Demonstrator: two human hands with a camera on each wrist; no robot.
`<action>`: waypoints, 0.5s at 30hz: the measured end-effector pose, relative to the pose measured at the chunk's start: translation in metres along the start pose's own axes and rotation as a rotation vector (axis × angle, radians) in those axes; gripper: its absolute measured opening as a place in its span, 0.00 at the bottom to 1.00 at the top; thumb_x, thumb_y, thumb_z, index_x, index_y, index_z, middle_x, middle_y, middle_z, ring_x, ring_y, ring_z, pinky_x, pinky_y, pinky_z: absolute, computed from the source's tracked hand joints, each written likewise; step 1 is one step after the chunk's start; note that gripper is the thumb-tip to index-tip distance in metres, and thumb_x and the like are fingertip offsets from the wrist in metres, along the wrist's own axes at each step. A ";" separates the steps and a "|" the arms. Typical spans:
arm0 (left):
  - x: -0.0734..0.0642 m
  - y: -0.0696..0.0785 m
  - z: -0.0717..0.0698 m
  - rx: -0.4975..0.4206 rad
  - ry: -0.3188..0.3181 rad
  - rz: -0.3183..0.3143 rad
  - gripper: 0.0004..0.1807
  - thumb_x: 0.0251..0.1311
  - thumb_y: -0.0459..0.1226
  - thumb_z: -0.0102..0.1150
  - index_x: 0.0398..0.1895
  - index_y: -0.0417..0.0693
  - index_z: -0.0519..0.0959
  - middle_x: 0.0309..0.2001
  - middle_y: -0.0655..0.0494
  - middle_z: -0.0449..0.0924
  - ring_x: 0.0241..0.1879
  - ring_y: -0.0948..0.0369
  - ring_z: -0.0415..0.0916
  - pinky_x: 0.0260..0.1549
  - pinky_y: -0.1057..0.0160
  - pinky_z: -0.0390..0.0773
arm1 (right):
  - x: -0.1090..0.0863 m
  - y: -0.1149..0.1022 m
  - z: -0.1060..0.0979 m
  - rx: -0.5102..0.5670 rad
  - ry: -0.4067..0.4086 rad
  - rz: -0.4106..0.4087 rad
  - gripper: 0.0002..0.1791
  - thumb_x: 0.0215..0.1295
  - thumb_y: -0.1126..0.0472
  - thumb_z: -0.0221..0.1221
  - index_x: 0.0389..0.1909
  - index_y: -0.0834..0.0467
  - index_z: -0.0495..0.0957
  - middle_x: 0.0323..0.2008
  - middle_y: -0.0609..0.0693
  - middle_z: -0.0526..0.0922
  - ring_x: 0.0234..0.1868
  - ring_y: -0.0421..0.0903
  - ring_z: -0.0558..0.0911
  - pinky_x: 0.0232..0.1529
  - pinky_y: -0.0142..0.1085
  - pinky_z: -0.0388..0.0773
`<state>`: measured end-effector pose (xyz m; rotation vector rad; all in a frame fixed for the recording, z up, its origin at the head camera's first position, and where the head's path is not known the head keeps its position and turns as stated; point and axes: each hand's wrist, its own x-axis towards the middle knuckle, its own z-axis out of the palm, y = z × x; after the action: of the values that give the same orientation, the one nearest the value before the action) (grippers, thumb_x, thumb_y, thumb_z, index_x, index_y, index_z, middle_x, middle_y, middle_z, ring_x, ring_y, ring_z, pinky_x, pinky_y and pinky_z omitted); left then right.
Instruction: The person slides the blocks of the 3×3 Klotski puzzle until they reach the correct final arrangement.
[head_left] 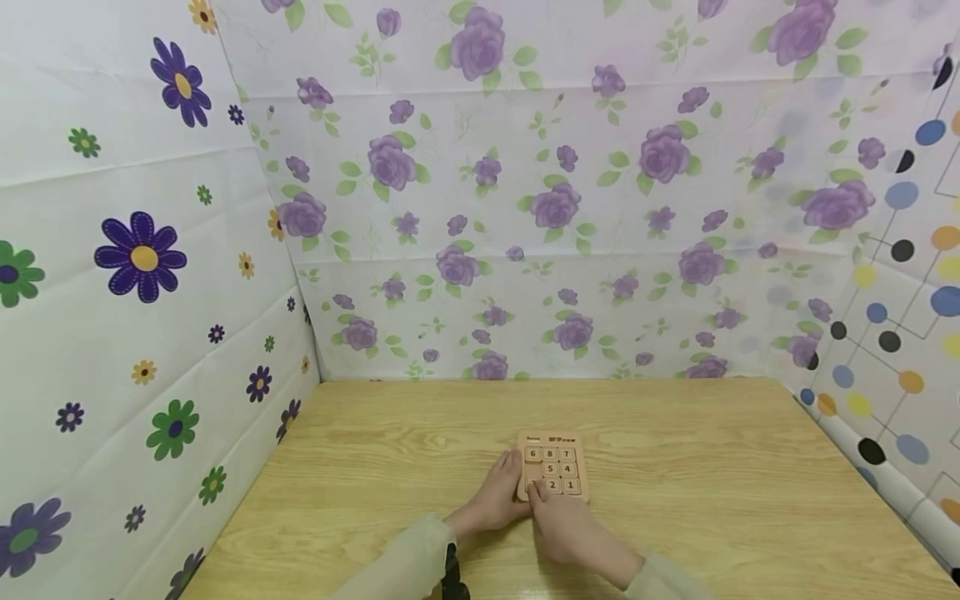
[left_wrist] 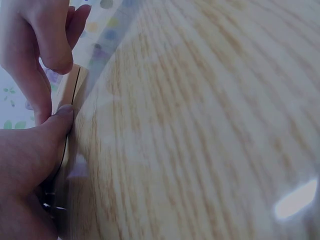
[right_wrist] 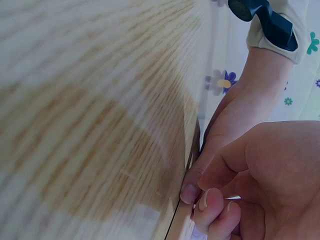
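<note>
A wooden number slide puzzle (head_left: 580,492) lies flat on the table, its tiles numbered in rows of three. The top row reads 6, 8, 7. In the middle row a gap stands at the left, beside 5 and 4. My left hand (head_left: 495,497) grips the puzzle's left side, its thumb (left_wrist: 62,112) along the near edge. Over the near left corner, my right hand (head_left: 564,525) touches the lower left tile with a fingertip, which partly hides that tile. The right hand's other fingers (right_wrist: 227,217) are loosely bent and hold nothing.
The wood-grain table (head_left: 705,467) spreads out around the puzzle. A flowered cloth (head_left: 525,292) hangs behind its far edge, with patterned cloths at the left and right sides. A black strap device (head_left: 453,575) sits on the left wrist.
</note>
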<state>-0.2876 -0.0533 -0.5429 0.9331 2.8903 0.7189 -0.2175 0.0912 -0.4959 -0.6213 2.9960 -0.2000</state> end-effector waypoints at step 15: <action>-0.002 0.000 -0.001 -0.017 -0.009 0.008 0.51 0.59 0.47 0.64 0.71 0.23 0.48 0.73 0.30 0.50 0.74 0.39 0.48 0.73 0.45 0.52 | 0.006 0.002 -0.004 0.013 0.010 0.019 0.28 0.65 0.59 0.55 0.65 0.66 0.68 0.66 0.64 0.70 0.56 0.59 0.80 0.44 0.47 0.84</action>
<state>-0.2863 -0.0551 -0.5419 0.9448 2.8697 0.7368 -0.2246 0.0911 -0.4928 -0.5927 3.0059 -0.2223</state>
